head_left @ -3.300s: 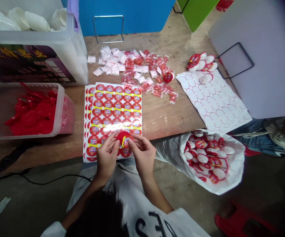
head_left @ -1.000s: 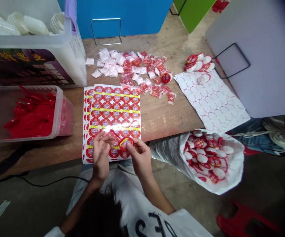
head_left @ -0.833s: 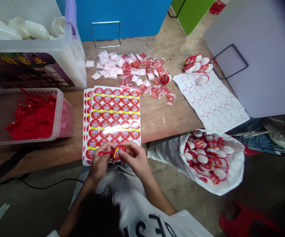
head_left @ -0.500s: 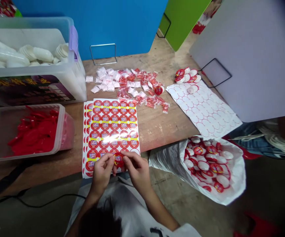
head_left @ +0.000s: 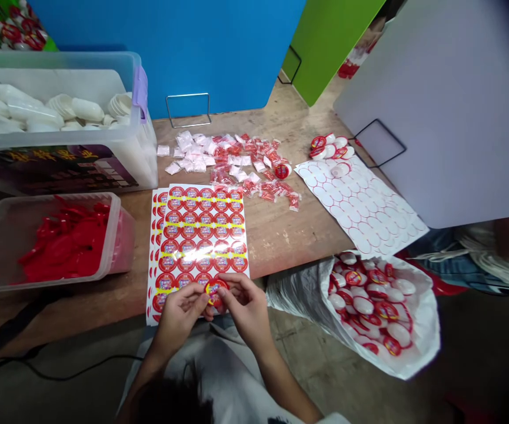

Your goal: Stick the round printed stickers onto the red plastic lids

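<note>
My left hand (head_left: 179, 312) and my right hand (head_left: 246, 306) meet at the near table edge. Both pinch a small round red lid (head_left: 216, 290) with a red and yellow sticker on its top. They hold it just over the bottom row of a sticker sheet (head_left: 203, 232) printed with rows of round red labels. More such sheets lie stacked beneath it.
A clear tub of red spoons (head_left: 66, 244) sits left, a big bin of white cups (head_left: 60, 112) behind it. Small sachets (head_left: 232, 162) lie scattered mid-table. An emptied backing sheet (head_left: 360, 203) lies right, near several finished lids (head_left: 329, 146). A white bag of labelled lids (head_left: 375, 300) hangs below the edge.
A sticker came off the sheet's bottom row and now sits on the red lid. The camera tilted up, so the table slid lower in view.
</note>
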